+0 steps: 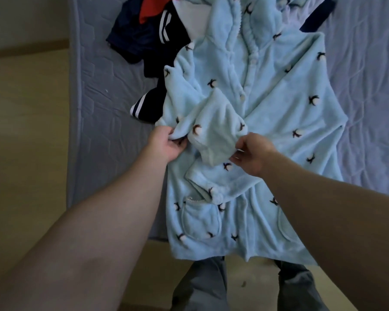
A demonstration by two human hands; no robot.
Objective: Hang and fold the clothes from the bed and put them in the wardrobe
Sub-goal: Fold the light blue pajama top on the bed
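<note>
Nearest, grey trouser legs (pixel 202 286) on tan floor (pixel 27 108). Laid on bed (pixel 373 63): pale blue robe (pixel 290 90), long axis near to far, collar far, hem near and draped over the bed's near edge. One sleeve (pixel 213 124) folded across the front. On the sleeve's bunched fold, left grip (pixel 169 144), curled and pinching; on the cuff (pixel 209 153), right grip (pixel 250 153), curled and pinching. Far left, touching the robe: navy striped clothes (pixel 144 39) and a red piece (pixel 151 10).

The robe (pixel 279 97) and the red garment (pixel 151 7) run off the top edge; navy clothes (pixel 133 37) seem partly covered.
</note>
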